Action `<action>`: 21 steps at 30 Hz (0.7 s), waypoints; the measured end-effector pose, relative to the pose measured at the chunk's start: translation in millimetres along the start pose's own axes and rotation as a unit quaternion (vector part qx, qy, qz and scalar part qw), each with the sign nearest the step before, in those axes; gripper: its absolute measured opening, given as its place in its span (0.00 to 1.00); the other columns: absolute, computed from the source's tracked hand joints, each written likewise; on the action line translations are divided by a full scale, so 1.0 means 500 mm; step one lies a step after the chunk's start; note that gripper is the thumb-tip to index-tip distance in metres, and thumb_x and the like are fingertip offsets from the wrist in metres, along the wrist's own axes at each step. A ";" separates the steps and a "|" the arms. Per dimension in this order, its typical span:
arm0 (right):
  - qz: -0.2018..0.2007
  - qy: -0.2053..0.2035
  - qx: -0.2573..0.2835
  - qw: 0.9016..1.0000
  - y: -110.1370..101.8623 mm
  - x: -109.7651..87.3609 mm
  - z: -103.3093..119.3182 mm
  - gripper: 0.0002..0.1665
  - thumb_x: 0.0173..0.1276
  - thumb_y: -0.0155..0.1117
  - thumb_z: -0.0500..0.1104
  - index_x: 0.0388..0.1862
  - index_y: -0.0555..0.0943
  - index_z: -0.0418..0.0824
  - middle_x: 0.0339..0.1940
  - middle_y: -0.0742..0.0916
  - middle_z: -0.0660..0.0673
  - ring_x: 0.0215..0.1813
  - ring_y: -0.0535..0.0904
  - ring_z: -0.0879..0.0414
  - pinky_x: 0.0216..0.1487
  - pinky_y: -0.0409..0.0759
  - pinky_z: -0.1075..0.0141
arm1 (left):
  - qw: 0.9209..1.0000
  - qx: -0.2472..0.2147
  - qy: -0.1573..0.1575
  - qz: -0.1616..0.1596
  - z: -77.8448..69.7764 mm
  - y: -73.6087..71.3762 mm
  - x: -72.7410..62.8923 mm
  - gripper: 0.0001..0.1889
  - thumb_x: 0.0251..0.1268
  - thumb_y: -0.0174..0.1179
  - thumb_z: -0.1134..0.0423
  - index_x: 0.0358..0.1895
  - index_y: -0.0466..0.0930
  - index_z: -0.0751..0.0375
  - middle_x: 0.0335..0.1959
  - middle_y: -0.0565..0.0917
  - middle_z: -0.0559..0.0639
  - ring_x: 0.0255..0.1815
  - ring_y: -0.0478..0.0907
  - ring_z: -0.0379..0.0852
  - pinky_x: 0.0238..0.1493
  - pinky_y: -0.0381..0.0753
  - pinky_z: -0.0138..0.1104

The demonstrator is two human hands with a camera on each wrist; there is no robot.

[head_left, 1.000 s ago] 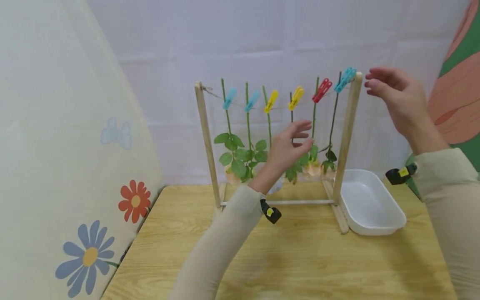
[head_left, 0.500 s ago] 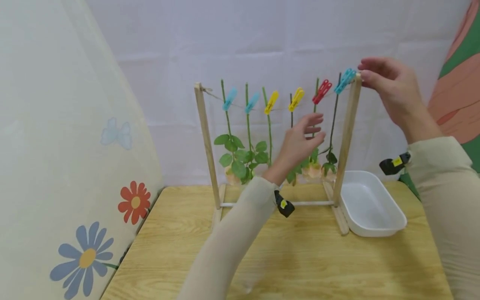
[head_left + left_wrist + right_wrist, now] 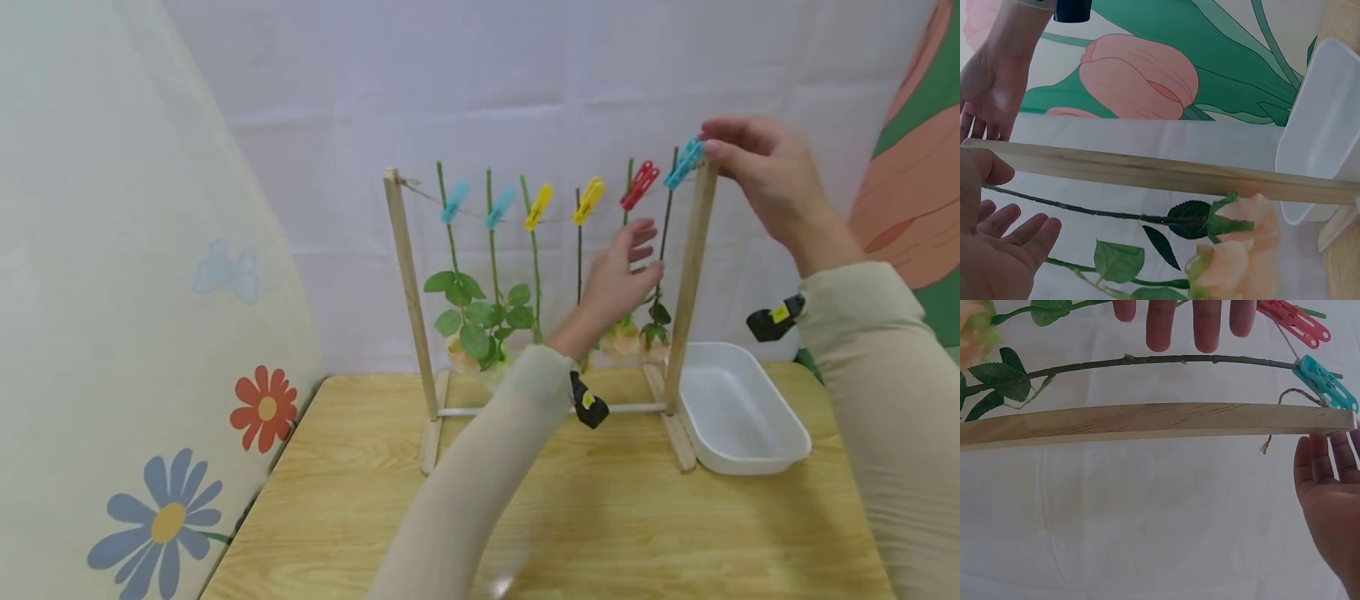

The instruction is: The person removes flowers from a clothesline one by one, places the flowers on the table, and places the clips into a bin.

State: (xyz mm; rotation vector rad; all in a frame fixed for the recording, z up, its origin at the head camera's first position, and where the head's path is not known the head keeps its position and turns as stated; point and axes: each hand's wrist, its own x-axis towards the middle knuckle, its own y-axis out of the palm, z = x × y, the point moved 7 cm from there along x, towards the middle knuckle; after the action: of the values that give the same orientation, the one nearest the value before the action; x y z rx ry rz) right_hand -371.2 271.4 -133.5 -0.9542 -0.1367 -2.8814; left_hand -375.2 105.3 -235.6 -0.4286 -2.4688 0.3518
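My right hand (image 3: 776, 179) is at the top of the frame's right post (image 3: 693, 275). Its thumb and index fingertips come right up to the handle end of a blue clothespin (image 3: 684, 163), and the other fingers are loosely extended. That clothespin grips the dark stem (image 3: 1166, 360) of a peach rose (image 3: 1254, 219) hanging head down. My left hand (image 3: 618, 271) is raised before the stems, fingers spread, holding nothing. Beside the blue clothespin, a red clothespin (image 3: 640, 185) clips another stem. In the right wrist view, left-hand fingers (image 3: 1160, 325) reach in above the dark stem.
The wooden frame carries a string with yellow clothespins (image 3: 538, 207) and more blue clothespins (image 3: 454, 202), each holding a rose upside down. A white basin (image 3: 742, 408) stands right of the frame's foot on the wooden table (image 3: 360, 500). White cloth (image 3: 487, 75) hangs behind.
My right hand has moved left from beside the post to the blue clothespin. My left hand has shifted right and slightly up, now in front of the red-clipped stem. The clipped roses stay hanging.
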 end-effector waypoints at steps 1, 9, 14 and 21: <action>0.002 0.001 0.005 1.000 0.002 0.001 -0.002 0.14 0.70 0.66 0.32 0.54 0.83 0.36 0.47 0.84 0.44 0.49 0.80 0.56 0.52 0.80 0.74 | 1.000 0.002 -0.006 -0.001 0.000 0.003 0.002 0.31 0.71 0.59 0.69 0.76 0.63 0.57 0.72 0.73 0.52 0.67 0.76 0.47 0.59 0.79 0.27; 0.009 0.006 0.029 1.000 0.016 0.009 -0.012 0.11 0.70 0.66 0.32 0.49 0.86 0.36 0.42 0.86 0.45 0.44 0.81 0.56 0.48 0.81 0.73 | 1.000 0.003 -0.013 -0.027 -0.006 0.018 0.016 0.31 0.70 0.57 0.70 0.75 0.62 0.61 0.70 0.76 0.55 0.66 0.77 0.48 0.62 0.78 0.29; 0.008 0.019 0.029 0.999 0.020 0.013 -0.020 0.10 0.70 0.66 0.32 0.48 0.86 0.36 0.41 0.86 0.45 0.43 0.81 0.56 0.48 0.81 0.73 | 0.999 -0.017 -0.006 -0.038 -0.003 0.022 0.019 0.30 0.68 0.57 0.75 0.73 0.65 0.63 0.63 0.80 0.58 0.60 0.81 0.48 0.55 0.80 0.25; -0.011 0.028 0.032 0.999 0.024 0.016 -0.028 0.08 0.70 0.67 0.33 0.47 0.86 0.33 0.39 0.86 0.46 0.43 0.81 0.56 0.48 0.81 0.72 | 0.998 0.013 0.001 -0.063 -0.001 0.021 0.019 0.27 0.69 0.59 0.76 0.70 0.70 0.60 0.54 0.84 0.55 0.49 0.83 0.40 0.44 0.81 0.21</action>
State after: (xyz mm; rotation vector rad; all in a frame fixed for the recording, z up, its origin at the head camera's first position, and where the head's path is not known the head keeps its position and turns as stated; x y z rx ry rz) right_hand -384.2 257.2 -139.4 -0.8666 -0.2341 -2.9013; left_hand -379.7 118.8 -233.8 -0.2608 -2.4710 0.3317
